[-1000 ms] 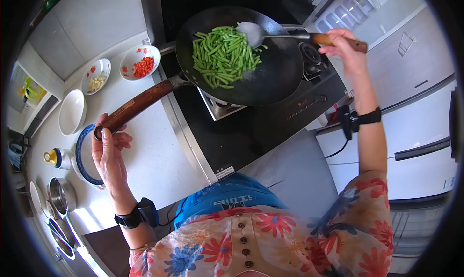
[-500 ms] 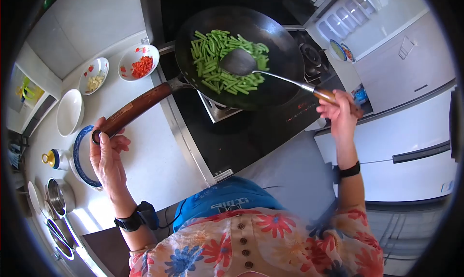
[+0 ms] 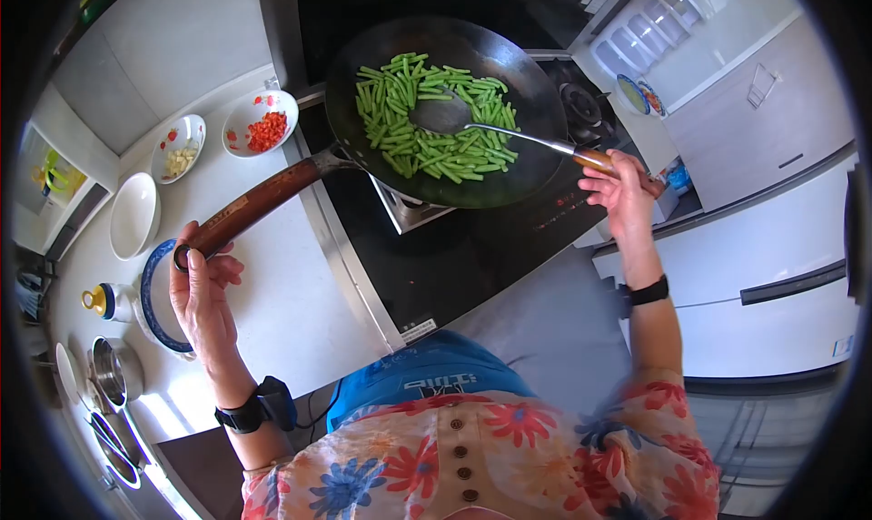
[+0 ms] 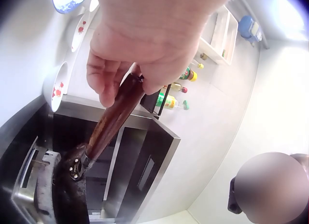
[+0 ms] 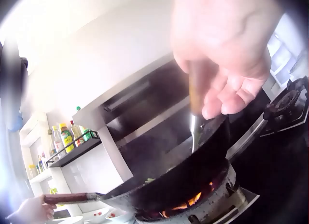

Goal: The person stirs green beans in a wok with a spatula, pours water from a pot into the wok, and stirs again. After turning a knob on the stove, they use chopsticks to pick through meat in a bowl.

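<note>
- Round black metal wok [image 3: 536, 107]: over orange flames [image 5: 192, 201] (seen from right wrist).
- Long metal spatula [image 3: 563, 148] with brown wooden grip: blade inside wok, among the beans.
- Left hand [image 3: 204, 304]: holding end of wok's dark brown wooden handle [image 3: 256, 204].
- Right hand [image 3: 627, 202]: curled round spatula grip.
- Short-cut green beans [image 3: 431, 152]: loose heap on wok's inner surface.

A yellow-capped bottle [image 3: 116, 302] is placed beside a blue-rimmed plate [image 3: 148, 288]; several bottles [image 5: 67, 138] are held on a black rack [image 5: 78, 153]
</note>
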The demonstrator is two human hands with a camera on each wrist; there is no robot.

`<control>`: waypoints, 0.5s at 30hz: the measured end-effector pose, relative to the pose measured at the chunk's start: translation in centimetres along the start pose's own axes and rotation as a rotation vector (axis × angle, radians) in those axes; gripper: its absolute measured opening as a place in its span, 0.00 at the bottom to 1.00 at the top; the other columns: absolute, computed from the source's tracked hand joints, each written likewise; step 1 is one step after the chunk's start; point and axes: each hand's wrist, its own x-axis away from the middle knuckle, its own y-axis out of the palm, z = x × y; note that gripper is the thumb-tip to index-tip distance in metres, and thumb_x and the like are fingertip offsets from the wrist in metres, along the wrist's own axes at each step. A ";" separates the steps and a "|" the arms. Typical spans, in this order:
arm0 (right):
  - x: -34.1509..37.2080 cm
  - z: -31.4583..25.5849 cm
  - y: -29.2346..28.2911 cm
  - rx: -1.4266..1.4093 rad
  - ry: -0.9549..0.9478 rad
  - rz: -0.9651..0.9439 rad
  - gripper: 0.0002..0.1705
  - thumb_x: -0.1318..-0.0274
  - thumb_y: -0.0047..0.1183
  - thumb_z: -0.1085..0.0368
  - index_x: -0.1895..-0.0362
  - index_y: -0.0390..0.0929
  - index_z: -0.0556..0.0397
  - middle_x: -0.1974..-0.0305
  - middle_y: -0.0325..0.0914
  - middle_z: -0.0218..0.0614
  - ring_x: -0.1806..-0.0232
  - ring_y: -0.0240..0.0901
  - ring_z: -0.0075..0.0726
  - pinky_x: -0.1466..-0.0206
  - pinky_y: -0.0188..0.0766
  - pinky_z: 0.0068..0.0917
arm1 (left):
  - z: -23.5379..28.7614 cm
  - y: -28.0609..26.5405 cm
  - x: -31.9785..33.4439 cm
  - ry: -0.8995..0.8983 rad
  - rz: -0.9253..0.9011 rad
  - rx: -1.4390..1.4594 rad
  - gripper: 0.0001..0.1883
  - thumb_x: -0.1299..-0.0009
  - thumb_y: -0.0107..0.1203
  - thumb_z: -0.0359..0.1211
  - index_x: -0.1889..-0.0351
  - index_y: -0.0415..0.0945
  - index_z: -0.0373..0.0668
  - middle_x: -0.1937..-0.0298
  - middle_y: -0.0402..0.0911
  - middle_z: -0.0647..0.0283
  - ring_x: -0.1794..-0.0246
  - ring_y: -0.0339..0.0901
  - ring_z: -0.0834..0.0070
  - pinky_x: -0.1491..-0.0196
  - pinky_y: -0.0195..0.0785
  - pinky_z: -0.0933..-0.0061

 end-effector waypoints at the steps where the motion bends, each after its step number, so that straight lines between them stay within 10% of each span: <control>1: 0.1 -0.5 -0.2 0.010 -0.004 -0.017 0.19 0.50 0.52 0.55 0.59 0.68 0.54 0.69 0.77 0.46 0.77 0.77 0.36 0.81 0.69 0.21 | 0.2 -0.1 -0.1 0.001 -0.005 -0.002 0.20 0.31 0.45 0.38 0.45 0.64 0.36 0.67 0.78 0.53 0.74 0.75 0.79 0.71 0.64 0.82; 15: -2.8 -6.1 -0.5 0.058 -0.137 0.032 0.18 0.53 0.53 0.56 0.63 0.72 0.56 0.72 0.77 0.47 0.77 0.77 0.34 0.77 0.71 0.20 | -0.1 -0.3 0.2 -0.012 -0.003 -0.031 0.20 0.29 0.42 0.37 0.43 0.61 0.34 0.65 0.77 0.53 0.74 0.73 0.79 0.73 0.62 0.83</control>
